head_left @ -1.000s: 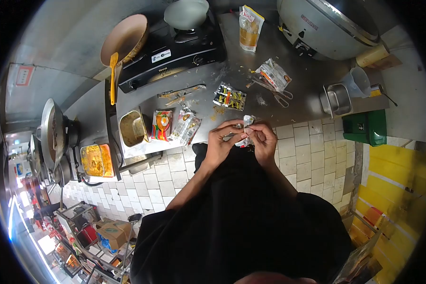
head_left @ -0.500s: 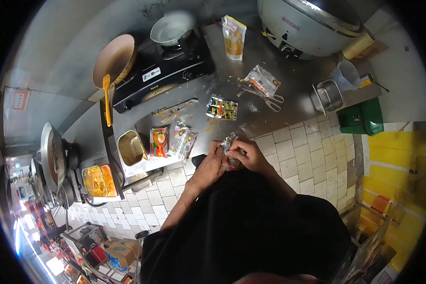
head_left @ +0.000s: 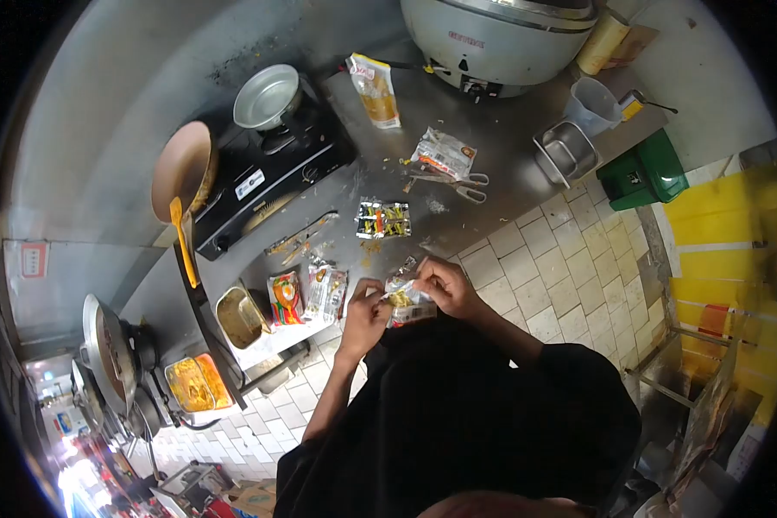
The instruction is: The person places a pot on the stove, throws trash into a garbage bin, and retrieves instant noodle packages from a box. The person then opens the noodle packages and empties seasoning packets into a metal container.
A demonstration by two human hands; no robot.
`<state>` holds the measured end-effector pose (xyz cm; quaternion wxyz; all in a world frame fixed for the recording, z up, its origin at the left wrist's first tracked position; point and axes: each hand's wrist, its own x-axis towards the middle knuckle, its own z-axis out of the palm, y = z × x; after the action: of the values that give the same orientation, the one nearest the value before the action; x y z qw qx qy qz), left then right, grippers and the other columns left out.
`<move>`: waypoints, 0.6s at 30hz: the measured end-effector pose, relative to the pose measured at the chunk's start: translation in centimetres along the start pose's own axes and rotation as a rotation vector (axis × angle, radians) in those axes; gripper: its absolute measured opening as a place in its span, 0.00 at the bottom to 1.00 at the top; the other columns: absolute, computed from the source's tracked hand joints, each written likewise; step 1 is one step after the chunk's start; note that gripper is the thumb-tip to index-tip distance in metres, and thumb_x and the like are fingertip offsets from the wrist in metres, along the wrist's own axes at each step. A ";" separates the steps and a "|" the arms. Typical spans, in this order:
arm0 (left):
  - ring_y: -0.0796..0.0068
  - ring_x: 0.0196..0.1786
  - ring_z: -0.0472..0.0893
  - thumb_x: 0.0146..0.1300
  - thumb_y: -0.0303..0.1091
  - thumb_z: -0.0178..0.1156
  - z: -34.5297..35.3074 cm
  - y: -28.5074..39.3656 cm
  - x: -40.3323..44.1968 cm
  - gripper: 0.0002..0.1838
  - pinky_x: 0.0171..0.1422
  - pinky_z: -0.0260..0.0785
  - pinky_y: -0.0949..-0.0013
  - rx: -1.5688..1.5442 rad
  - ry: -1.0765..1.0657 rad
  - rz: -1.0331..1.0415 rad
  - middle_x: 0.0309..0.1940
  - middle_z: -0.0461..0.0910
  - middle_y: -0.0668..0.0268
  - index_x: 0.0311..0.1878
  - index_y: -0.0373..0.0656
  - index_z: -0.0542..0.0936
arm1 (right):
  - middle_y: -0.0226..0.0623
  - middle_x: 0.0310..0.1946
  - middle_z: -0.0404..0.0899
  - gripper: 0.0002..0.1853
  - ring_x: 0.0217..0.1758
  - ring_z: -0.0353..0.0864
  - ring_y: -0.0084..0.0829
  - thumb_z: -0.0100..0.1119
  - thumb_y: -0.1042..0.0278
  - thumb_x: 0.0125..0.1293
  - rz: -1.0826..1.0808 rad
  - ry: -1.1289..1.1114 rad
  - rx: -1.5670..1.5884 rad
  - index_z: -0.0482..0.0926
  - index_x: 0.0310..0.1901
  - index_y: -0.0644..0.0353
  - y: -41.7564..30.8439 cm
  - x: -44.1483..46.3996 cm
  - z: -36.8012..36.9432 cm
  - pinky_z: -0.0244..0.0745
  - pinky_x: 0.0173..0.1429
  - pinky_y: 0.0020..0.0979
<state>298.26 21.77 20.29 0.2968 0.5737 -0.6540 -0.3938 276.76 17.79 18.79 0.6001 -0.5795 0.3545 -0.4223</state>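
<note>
Steel counter (head_left: 505, 134), pale tiled floor (head_left: 561, 255), black stove (head_left: 306, 147), hand-held packet (head_left: 413, 312)

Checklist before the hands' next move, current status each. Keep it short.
1. Packet held: ok, left hand and right hand are both on it.
2. Packet fully open: cannot tell, fingers cover part of its edge.
3. Scissors clear of the hands: ok, lying on the counter.
4. Counter clean: not ok, crumbs lie near the sachets.
5. Pot on the stove: ok.
6. Flame under the pot: cannot tell, the burner is mostly hidden.
</note>
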 end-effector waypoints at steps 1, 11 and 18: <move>0.72 0.34 0.79 0.58 0.22 0.58 -0.5 -0.4 0.0 0.05 0.34 0.70 0.71 -0.102 -0.052 -0.044 0.45 0.74 0.54 0.30 0.29 0.78 | 0.38 0.30 0.75 0.08 0.35 0.77 0.29 0.63 0.71 0.70 -0.072 -0.018 -0.066 0.75 0.35 0.63 -0.2 0.8 -0.2 0.71 0.42 0.31; 0.71 0.33 0.76 0.55 0.22 0.57 -3.3 4.4 3.1 0.06 0.36 0.68 0.67 -0.128 0.079 0.127 0.59 0.75 0.51 0.25 0.30 0.74 | 0.42 0.53 0.78 0.12 0.53 0.80 0.41 0.65 0.71 0.66 -0.505 0.270 -0.567 0.78 0.50 0.60 -2.5 3.0 0.4 0.77 0.54 0.39; 0.56 0.41 0.82 0.54 0.22 0.57 -3.0 3.7 3.2 0.06 0.42 0.72 0.62 -0.064 0.115 0.239 0.59 0.76 0.47 0.25 0.29 0.71 | 0.39 0.68 0.69 0.13 0.66 0.74 0.43 0.71 0.63 0.60 -0.260 -0.089 -0.553 0.88 0.46 0.55 -7.7 3.4 0.2 0.71 0.67 0.41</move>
<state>298.36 18.19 24.83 0.3970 0.5035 -0.6866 -0.3428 277.57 14.95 26.65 0.3755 -0.7792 0.3522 -0.3575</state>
